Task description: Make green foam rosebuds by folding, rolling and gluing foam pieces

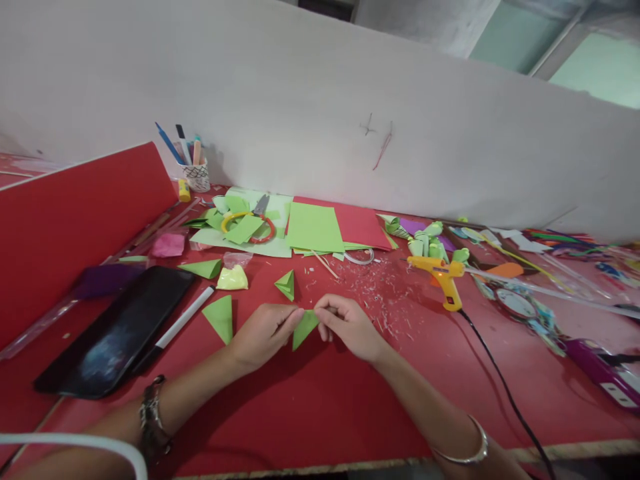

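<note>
Between my two hands is a small folded piece of green paper [303,329], its point hanging down over the red table. My left hand [266,333] pinches its upper left corner between thumb and fingers. The upper right corner is pinched by my right hand [350,325]. Just beyond my fingers lies a folded green paper cone [286,285]. Left of my left hand rests a green paper triangle [220,317], with another folded green piece [202,268] farther back.
At right a yellow glue gun [445,277] trails a black cord. A phone [117,333] and a white marker [185,319] lie at left. Scissors [260,207], green sheets [315,228] and a pen cup [197,176] stand near the wall. Paper scraps [385,287] litter the middle.
</note>
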The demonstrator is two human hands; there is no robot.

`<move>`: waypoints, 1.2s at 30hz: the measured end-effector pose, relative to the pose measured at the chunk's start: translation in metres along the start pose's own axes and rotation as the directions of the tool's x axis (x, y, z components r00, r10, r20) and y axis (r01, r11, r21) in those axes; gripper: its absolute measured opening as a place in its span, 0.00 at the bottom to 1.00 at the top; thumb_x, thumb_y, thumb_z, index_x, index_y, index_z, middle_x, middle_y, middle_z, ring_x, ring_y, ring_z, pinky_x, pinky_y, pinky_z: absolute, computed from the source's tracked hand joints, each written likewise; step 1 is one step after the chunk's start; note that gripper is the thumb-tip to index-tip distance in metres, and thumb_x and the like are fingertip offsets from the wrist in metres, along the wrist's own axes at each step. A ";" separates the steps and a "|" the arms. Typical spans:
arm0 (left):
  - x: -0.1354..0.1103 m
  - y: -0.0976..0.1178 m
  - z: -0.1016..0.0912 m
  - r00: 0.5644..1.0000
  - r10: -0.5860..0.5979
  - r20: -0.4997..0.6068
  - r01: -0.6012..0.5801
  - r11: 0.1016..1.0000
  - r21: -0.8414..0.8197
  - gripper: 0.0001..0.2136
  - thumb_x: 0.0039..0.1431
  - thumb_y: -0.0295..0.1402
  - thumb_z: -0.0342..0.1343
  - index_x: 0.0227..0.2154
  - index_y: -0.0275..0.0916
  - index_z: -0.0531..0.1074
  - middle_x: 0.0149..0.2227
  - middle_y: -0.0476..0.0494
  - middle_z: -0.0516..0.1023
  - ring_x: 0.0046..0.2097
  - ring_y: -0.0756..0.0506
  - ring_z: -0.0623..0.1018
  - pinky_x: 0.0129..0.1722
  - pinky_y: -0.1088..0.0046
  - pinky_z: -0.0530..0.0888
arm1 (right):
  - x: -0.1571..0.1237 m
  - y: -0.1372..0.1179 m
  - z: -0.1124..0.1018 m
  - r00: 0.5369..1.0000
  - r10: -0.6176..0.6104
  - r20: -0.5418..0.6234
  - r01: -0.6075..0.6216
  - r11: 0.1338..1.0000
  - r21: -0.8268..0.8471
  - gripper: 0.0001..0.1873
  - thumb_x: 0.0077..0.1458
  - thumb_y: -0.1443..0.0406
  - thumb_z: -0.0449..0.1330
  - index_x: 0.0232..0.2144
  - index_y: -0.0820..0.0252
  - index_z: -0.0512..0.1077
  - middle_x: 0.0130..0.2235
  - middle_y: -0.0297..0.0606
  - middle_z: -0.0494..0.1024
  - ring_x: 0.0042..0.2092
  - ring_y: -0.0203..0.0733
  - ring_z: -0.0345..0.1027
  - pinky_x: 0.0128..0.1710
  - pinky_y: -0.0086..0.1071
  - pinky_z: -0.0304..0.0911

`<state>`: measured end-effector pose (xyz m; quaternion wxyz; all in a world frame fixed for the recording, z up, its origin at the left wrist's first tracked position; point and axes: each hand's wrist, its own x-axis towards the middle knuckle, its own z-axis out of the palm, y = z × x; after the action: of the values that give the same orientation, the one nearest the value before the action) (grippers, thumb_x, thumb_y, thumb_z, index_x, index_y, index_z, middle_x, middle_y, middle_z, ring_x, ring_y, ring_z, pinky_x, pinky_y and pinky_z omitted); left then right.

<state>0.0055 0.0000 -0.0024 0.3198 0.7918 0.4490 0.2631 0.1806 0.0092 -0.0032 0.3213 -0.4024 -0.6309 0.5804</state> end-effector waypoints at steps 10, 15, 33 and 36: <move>-0.001 -0.001 0.001 0.994 -0.081 0.078 0.098 0.964 -0.248 0.19 0.60 0.38 0.38 0.22 0.35 0.69 0.19 0.51 0.69 0.23 0.53 0.68 0.24 0.80 0.63 | -0.001 0.001 -0.004 0.997 0.021 0.080 -0.012 0.993 -0.117 0.13 0.53 0.57 0.51 0.26 0.61 0.64 0.24 0.31 0.67 0.24 0.30 0.60 0.24 0.25 0.56; -0.001 0.001 -0.005 0.997 -0.077 0.003 0.077 0.993 -0.091 0.20 0.61 0.38 0.37 0.21 0.36 0.68 0.18 0.52 0.67 0.22 0.53 0.68 0.25 0.80 0.62 | 0.003 0.012 -0.017 0.980 -0.083 -0.180 -0.005 0.898 -0.439 0.17 0.56 0.57 0.46 0.21 0.60 0.61 0.20 0.30 0.64 0.23 0.33 0.60 0.26 0.27 0.55; 0.012 -0.043 -0.013 0.979 0.125 -0.163 -0.055 0.924 0.379 0.21 0.54 0.29 0.46 0.52 0.39 0.57 0.56 0.39 0.57 0.56 0.42 0.59 0.54 0.63 0.60 | 0.015 0.027 -0.026 0.883 -0.266 -0.386 -0.045 0.771 -0.635 0.12 0.50 0.69 0.47 0.38 0.57 0.64 0.41 0.40 0.68 0.45 0.42 0.61 0.45 0.41 0.55; 0.010 -0.050 -0.011 0.996 0.088 -0.031 -0.062 0.874 0.481 0.20 0.56 0.29 0.43 0.52 0.44 0.58 0.55 0.43 0.61 0.56 0.42 0.61 0.55 0.53 0.54 | 0.013 0.021 -0.022 0.897 -0.281 -0.341 -0.060 0.688 -0.723 0.13 0.50 0.71 0.48 0.39 0.57 0.64 0.41 0.40 0.67 0.45 0.43 0.60 0.46 0.41 0.54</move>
<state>-0.0246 0.0313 -0.0312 0.0913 0.8560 0.4773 0.1765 0.1965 0.0309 -0.0223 0.3032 -0.5721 -0.7442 0.1640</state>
